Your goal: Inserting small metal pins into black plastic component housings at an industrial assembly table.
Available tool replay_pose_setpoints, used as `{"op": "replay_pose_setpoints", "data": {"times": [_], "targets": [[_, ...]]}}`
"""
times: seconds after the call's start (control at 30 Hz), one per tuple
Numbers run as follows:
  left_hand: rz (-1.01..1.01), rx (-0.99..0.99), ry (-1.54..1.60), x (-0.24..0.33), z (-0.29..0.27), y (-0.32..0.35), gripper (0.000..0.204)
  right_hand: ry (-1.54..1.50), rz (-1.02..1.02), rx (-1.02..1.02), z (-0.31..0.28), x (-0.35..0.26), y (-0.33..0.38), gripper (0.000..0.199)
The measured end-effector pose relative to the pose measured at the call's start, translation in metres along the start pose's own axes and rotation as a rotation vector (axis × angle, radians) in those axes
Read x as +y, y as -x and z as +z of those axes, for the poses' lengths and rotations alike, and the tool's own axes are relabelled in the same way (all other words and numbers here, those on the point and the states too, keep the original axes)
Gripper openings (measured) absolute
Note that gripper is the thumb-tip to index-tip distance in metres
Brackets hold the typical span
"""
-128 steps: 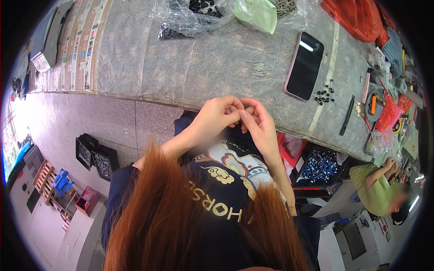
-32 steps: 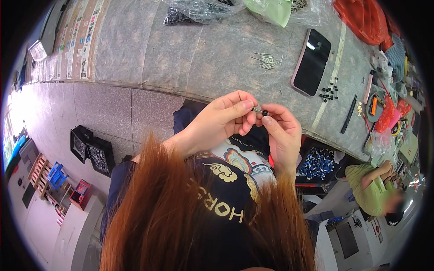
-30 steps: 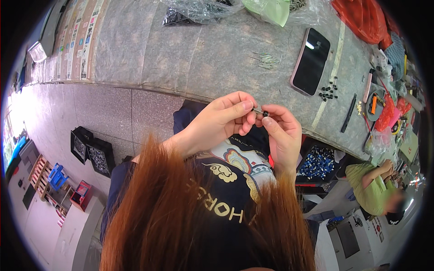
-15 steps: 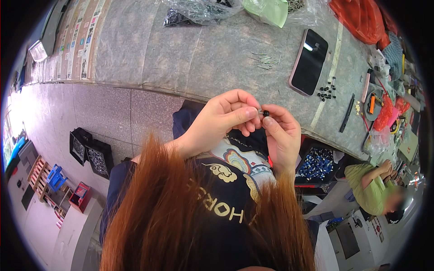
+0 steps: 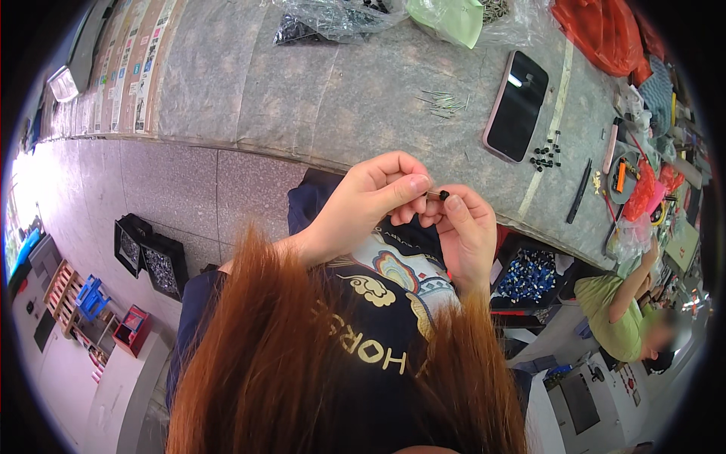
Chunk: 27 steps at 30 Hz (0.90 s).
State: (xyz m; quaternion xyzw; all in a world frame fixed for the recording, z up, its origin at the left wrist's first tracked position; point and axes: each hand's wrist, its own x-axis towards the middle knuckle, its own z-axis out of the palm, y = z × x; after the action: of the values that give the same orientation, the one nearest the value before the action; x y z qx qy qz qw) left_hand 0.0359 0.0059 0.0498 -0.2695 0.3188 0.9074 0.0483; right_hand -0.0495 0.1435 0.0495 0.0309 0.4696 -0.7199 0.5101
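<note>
Over the near edge of the bench, my left hand is closed, its thumb and fingertips pinching a thin metal pin. Against the pin's right end sits a small round black bead-like piece, pinched by my right hand between thumb and fingers. Whether the pin passes into the black piece cannot be made out. On the bench beyond my hands lies a loose pile of similar metal pins. Several small black pieces are scattered to the right, below the phone.
A phone lies on the covered bench, with a black pen farther right. Plastic bags and a red bag line the far side. Below the bench stands a bin of blue and white pieces; a co-worker sits right.
My right hand has shifted slightly down and left, and the black piece sits a little lower. The co-worker's arm now reaches up toward the bench.
</note>
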Motion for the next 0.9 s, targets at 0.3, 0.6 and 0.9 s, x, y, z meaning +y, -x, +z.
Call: {"op": "replay_pose_setpoints", "data": {"times": [0.3,0.6,0.9], "targets": [[0.037,0.068,0.101,-0.010,-0.007,-0.015,0.017,0.292,-0.169,0.095,-0.002,0.007,-0.010,0.014],[0.186,0.124,-0.170,-0.014,-0.016,-0.037,0.022,0.271,-0.217,0.147,-0.018,0.015,-0.039,0.022],[0.174,0.122,-0.189,-0.014,-0.018,-0.041,0.019,0.292,-0.330,0.188,-0.006,0.010,-0.036,0.021]]}}
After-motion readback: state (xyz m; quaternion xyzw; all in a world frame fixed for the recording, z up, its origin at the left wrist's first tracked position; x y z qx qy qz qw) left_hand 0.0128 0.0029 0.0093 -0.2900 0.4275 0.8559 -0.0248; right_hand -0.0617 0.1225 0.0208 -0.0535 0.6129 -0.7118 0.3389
